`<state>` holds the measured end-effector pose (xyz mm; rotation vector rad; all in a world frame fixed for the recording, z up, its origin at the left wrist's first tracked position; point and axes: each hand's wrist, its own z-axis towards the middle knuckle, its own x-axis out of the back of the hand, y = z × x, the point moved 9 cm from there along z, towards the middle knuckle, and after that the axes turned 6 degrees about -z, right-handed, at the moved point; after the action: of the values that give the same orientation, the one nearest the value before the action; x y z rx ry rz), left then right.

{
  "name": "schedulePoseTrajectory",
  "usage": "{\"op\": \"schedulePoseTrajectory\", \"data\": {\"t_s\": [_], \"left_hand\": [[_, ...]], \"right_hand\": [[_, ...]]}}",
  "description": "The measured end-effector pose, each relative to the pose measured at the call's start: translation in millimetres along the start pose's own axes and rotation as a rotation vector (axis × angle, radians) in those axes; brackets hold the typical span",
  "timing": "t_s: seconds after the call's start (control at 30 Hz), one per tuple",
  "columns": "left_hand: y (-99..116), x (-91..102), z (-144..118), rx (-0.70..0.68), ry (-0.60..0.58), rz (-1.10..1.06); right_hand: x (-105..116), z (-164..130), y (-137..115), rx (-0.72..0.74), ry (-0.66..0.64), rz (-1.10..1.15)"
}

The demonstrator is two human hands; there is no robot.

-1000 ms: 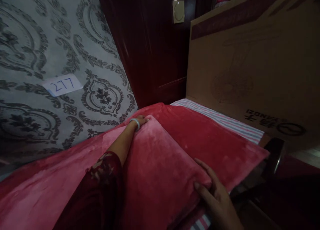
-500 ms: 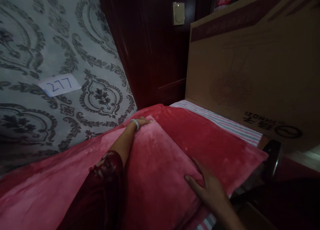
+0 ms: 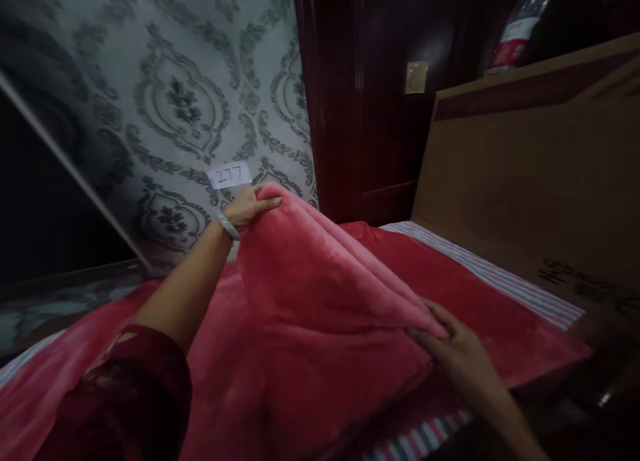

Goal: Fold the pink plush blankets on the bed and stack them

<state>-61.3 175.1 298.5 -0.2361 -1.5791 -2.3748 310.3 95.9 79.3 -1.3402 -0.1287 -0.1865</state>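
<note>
two corners of the red blanket [image 3: 320, 294] are being pinched, one by the left hand [image 3: 247, 207] raised at 11 o'clock, one by the right hand [image 3: 457, 351] low at 4 o'clock, probably closed on the edge; both corners are best being kept level over the striped sheet [image 3: 500, 281].

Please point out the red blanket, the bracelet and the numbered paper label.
red blanket [image 3: 310, 281]: head view, lifted fold's middle.
bracelet [image 3: 227, 225]: head view, band on left wrist.
paper label [image 3: 230, 175]: head view, its centre.
</note>
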Motion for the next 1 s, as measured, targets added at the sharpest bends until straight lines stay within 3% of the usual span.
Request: {"op": "schedulePoseTrajectory", "data": {"t_s": [0.17, 0.27, 0.37, 0.47, 0.57, 0.67, 0.73, 0.83, 0.93, 1.0], "left_hand": [[72.5, 97.9, -87.9, -0.152, 0.285, 0.011], [69.4, 136.6, -128.5, -0.103, 0.373, -0.005], [36.2, 162.6, -153.1, 0.053, 0.425, -0.013], [23.4, 188.4, -171.6, 0.056, 0.545, 0.018], [45.2, 205.3, -193.2, -0.088, 0.619, 0.148], [62.8, 204.3, -228.2, -0.171, 0.596, 0.368], [52.9, 189.9, -260.7, -0.175, 0.525, 0.557], [4.9, 143.0, -322.4, -0.214, 0.324, 0.787], [-62.7, 85.7, -383.9, -0.159, 0.087, 0.877], [-96.1, 60.3, -411.8, -0.068, 0.0, 0.944]], "right_hand": [[22.9, 10.7, -109.3, 0.281, 0.105, 0.034], [2.8, 35.9, -151.6, 0.403, 0.069, 0.045], [-53.1, 76.4, -163.2, 0.416, -0.111, 0.038], [-98.4, 107.9, -176.9, 0.447, -0.205, 0.036], [-103.0, 102.4, -216.6, 0.668, -0.117, -0.054], [-84.4, 59.5, -239.6, 0.918, 0.025, -0.199], [-74.8, 23.0, -222.9, 1.039, 0.085, -0.321], [-75.0, -29.5, -150.3, 1.14, 0.06, -0.484], [-86.5, -70.8, -59.3, 1.113, -0.14, -0.549], [-90.6, -88.7, -15.5, 1.052, -0.242, -0.561]]}}
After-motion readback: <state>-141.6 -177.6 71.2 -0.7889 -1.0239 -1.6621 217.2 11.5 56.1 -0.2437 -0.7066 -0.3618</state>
